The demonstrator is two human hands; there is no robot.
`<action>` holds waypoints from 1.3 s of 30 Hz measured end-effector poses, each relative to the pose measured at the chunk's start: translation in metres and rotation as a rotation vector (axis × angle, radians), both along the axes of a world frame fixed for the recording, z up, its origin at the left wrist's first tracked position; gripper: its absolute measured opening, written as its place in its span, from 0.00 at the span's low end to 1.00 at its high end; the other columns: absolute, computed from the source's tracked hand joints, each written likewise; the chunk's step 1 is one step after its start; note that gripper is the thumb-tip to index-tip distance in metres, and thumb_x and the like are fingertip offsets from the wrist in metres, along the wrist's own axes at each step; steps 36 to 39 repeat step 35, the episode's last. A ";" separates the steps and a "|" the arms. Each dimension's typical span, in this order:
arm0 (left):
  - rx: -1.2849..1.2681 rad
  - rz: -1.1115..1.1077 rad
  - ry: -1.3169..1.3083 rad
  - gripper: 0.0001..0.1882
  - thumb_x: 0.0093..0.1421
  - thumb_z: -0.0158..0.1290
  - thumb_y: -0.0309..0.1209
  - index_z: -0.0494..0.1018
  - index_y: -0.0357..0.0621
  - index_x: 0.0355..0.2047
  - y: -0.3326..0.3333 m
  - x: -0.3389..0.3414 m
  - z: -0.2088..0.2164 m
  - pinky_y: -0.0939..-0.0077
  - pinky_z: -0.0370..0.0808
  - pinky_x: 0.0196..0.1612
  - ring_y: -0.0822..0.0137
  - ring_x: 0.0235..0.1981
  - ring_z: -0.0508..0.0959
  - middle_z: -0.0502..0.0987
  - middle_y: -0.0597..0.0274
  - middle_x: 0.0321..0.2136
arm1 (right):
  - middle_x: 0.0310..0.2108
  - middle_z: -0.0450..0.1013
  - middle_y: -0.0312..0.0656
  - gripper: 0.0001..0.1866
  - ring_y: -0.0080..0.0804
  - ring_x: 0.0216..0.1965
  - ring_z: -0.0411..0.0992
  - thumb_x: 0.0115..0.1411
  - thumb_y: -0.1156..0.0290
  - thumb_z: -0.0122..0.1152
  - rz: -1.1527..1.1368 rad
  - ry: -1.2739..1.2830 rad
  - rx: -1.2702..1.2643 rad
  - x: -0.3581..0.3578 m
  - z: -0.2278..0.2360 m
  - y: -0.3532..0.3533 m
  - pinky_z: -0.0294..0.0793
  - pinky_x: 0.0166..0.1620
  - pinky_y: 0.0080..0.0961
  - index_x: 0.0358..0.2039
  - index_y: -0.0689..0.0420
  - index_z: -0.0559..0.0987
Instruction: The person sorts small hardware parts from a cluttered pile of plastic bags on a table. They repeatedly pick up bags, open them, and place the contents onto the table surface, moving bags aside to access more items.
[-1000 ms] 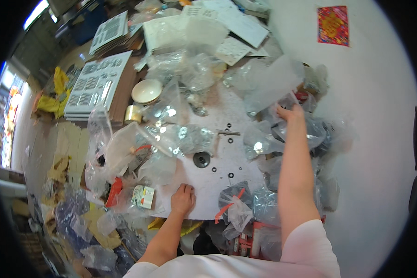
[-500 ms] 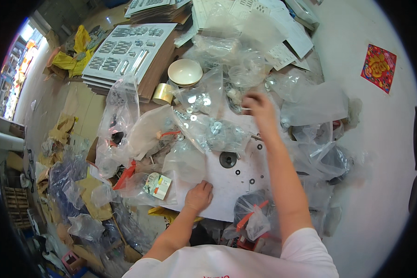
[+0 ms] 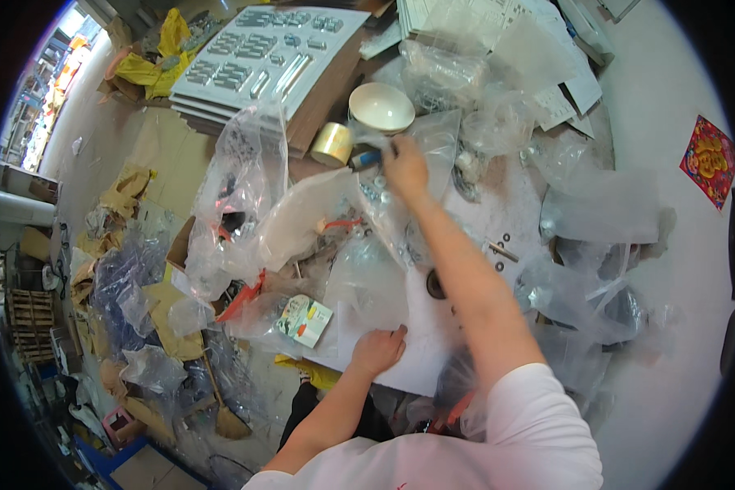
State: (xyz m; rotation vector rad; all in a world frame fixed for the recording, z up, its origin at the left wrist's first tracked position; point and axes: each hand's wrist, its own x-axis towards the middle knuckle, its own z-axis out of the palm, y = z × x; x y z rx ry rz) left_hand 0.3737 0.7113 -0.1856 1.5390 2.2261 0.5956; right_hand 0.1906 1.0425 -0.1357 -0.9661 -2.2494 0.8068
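My right hand (image 3: 406, 170) is stretched across the table over a clear plastic bag of metal washers (image 3: 374, 192), just below a white bowl (image 3: 381, 108). Its fingers are bent together; what lies between them is hidden. Close by its fingertips are a small blue item (image 3: 366, 159) and a gold-coloured roll (image 3: 332, 144). My left hand (image 3: 379, 351) rests with curled fingers near the front edge of the white tabletop (image 3: 420, 371), and nothing shows in it. Under my right forearm a dark round disc (image 3: 435, 284) is partly covered.
Plastic bags (image 3: 237, 196) crowd the left side, with a small printed box (image 3: 305, 321) near the front. A metal rod (image 3: 504, 251) and small dark rings lie to the right. Behind stands a stack of boards with packed metal parts (image 3: 273, 61). A wall closes the right side.
My right hand has moved left, from the bags at the middle back to beside the bowl and gold roll. My left hand stays near the front edge. The view has shifted.
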 end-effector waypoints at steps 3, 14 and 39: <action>0.036 0.018 -0.001 0.10 0.60 0.57 0.35 0.75 0.50 0.41 0.002 -0.001 0.003 0.58 0.81 0.31 0.54 0.25 0.82 0.80 0.60 0.40 | 0.44 0.79 0.49 0.15 0.47 0.42 0.80 0.63 0.65 0.66 0.075 -0.060 -0.227 0.045 0.034 0.036 0.79 0.44 0.37 0.45 0.63 0.81; 0.134 0.051 -0.020 0.09 0.56 0.59 0.32 0.76 0.48 0.38 0.005 -0.001 0.019 0.61 0.81 0.32 0.57 0.33 0.82 0.76 0.61 0.37 | 0.31 0.73 0.33 0.14 0.23 0.32 0.68 0.68 0.61 0.66 0.157 -0.169 -0.321 0.161 0.114 0.027 0.68 0.37 0.23 0.42 0.60 0.80; 0.178 0.065 0.000 0.24 0.61 0.56 0.32 0.73 0.44 0.58 -0.073 -0.016 -0.002 0.56 0.81 0.42 0.49 0.40 0.83 0.81 0.54 0.45 | 0.40 0.81 0.40 0.20 0.28 0.43 0.78 0.66 0.56 0.68 0.571 -0.448 -0.682 0.289 0.181 -0.142 0.76 0.49 0.30 0.48 0.60 0.82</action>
